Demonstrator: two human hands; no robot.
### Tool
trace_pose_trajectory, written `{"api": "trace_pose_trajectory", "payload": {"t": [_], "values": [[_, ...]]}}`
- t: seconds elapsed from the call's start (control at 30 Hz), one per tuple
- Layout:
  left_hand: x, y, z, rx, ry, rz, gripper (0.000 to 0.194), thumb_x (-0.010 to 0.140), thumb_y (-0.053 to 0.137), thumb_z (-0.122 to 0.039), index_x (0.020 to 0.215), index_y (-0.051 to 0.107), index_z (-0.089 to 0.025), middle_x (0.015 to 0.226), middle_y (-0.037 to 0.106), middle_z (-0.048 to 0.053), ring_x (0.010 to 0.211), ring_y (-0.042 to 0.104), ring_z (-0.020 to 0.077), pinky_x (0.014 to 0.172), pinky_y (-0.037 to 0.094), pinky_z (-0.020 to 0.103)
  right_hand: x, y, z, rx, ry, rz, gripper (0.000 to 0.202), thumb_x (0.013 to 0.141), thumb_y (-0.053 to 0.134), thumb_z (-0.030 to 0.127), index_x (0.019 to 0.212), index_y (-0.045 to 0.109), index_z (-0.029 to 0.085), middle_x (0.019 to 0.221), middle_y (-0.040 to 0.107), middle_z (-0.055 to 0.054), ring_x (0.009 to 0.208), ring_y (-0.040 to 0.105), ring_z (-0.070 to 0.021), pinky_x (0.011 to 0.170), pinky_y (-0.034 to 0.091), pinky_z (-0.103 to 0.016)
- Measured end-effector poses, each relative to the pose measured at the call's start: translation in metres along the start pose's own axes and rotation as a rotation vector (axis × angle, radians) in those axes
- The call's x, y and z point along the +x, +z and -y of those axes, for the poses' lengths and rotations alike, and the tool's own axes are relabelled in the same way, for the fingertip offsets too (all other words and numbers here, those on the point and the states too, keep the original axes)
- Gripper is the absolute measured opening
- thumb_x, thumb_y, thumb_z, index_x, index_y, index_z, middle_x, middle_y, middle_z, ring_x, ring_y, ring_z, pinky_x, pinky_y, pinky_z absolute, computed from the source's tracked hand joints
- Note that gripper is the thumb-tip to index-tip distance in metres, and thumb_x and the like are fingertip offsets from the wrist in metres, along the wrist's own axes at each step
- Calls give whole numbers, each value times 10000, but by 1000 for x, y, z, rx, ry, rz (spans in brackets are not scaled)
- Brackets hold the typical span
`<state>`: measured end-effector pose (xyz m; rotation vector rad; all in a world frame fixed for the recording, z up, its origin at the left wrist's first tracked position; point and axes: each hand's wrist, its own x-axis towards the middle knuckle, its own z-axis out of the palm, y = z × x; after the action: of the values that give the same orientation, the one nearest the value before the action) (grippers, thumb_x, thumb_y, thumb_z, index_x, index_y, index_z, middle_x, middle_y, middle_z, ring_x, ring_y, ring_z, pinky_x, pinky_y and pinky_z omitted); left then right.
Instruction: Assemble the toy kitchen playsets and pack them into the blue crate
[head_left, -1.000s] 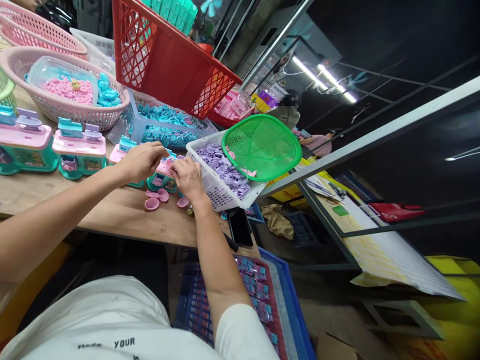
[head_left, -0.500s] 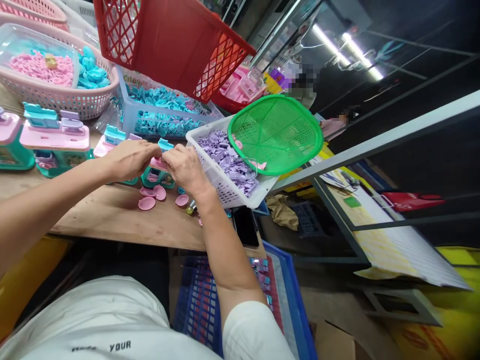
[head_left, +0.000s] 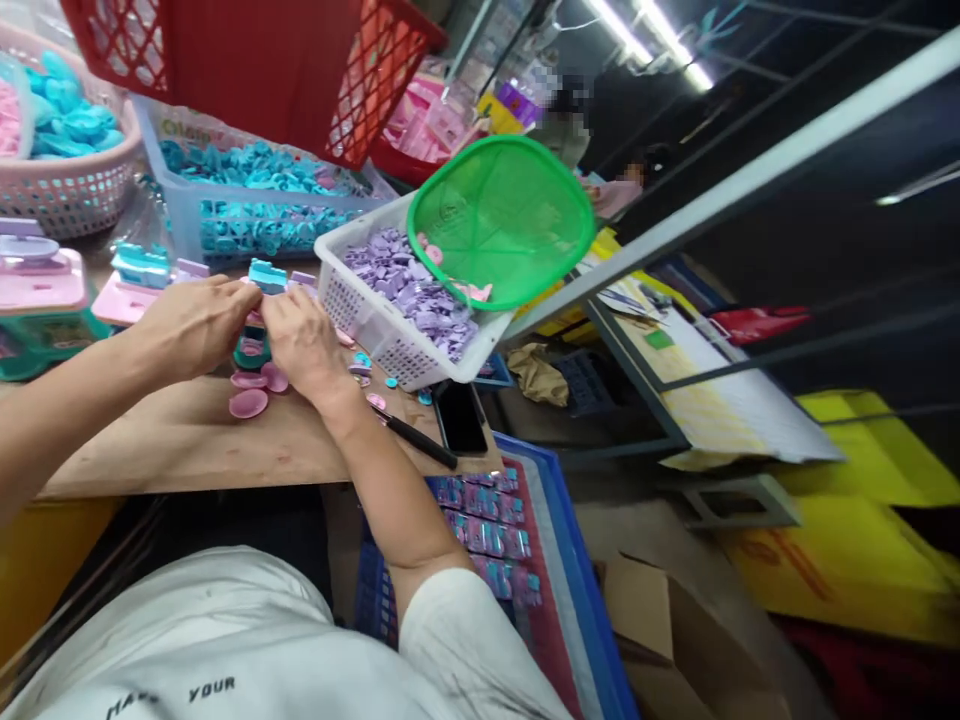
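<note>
My left hand [head_left: 191, 322] and my right hand [head_left: 300, 340] meet over a small pink and teal toy [head_left: 255, 330] standing on the wooden table [head_left: 180, 450]. Both hands have their fingers closed on the toy, which is largely hidden behind them. Its teal top piece [head_left: 268, 274] sticks up between my hands. Pink round discs [head_left: 251, 395] lie on the table just below my hands. More pink and teal toys [head_left: 45, 300] stand in a row to the left.
A white basket of purple parts [head_left: 405, 300] sits right of my hands, with a green basket [head_left: 501, 222] tilted on it. Blue tray of teal parts [head_left: 247, 200], red crate [head_left: 225, 60], phone [head_left: 459, 418], black pen [head_left: 416, 438], blue floor crate [head_left: 510, 540]. Another person sits far back.
The view has swung right and down, so everything shifted left in frame. My hands stayed on the toy, with the right hand drawn closer to the left.
</note>
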<state>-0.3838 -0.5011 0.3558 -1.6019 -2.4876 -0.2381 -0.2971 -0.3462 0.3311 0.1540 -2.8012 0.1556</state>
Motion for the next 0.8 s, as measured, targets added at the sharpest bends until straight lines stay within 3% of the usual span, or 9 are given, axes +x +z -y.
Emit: {"api": "trace_pose_trajectory", "payload": {"t": [0.1, 0.2, 0.3, 0.4, 0.5, 0.6, 0.8], "values": [[0, -9, -5, 98, -17, -6, 269, 970, 378, -165, 1071, 624, -126, 972, 706, 144, 933, 579, 284, 705, 410, 338, -16, -7, -23, 108, -17, -92, 325, 1087, 398, 158, 1234, 684, 198, 1291, 695, -85, 1271, 586, -207, 1139, 446, -351], [-15, -9, -19, 122, 11, -113, 364, 1034, 291, -235, 1046, 638, -125, 998, 695, 170, 950, 559, 299, 784, 440, 385, -48, -19, -51, 146, 169, -182, 388, 1061, 370, 95, 1253, 695, 181, 1300, 701, -99, 1258, 621, -197, 1144, 463, -339], [-44, 5, -38, 64, -11, -159, 421, 1076, 251, -314, 1030, 640, -158, 1032, 687, 166, 963, 580, 301, 780, 442, 395, -71, -21, -64, 46, 437, -5, 392, 1036, 375, 70, 1170, 738, 127, 1190, 740, -156, 1141, 688, -256, 1033, 531, -372], [-68, 30, -53, 3, -81, -119, 386, 1076, 320, -405, 984, 630, -193, 1007, 680, 150, 942, 599, 308, 740, 444, 392, -69, -8, -61, -76, 612, 164, 411, 1024, 364, 71, 1201, 735, 79, 1203, 733, -232, 1092, 707, -310, 928, 565, -411], [-79, 54, -56, -70, -190, -113, 370, 1048, 412, -497, 981, 634, -208, 1013, 673, 134, 915, 620, 297, 732, 451, 377, -56, 7, -53, -119, 623, 193, 374, 1010, 418, 86, 1188, 747, 81, 1249, 719, -265, 1182, 669, -343, 928, 569, -432], [-81, 66, -53, -142, -287, -116, 352, 1022, 436, -460, 991, 665, -193, 951, 668, 124, 873, 641, 280, 699, 439, 355, -49, 13, -48, -143, 612, 212, 387, 1025, 403, 88, 1149, 770, 100, 1255, 722, -258, 1241, 645, -357, 982, 552, -477], [-94, 60, -51, -500, -443, -178, 231, 905, 521, -400, 899, 633, -199, 865, 707, 84, 733, 641, 214, 680, 467, 307, -52, 7, -50, -127, 607, 232, 423, 1008, 396, 34, 1142, 777, 157, 1214, 745, -218, 1215, 683, -325, 988, 536, -463]]}}
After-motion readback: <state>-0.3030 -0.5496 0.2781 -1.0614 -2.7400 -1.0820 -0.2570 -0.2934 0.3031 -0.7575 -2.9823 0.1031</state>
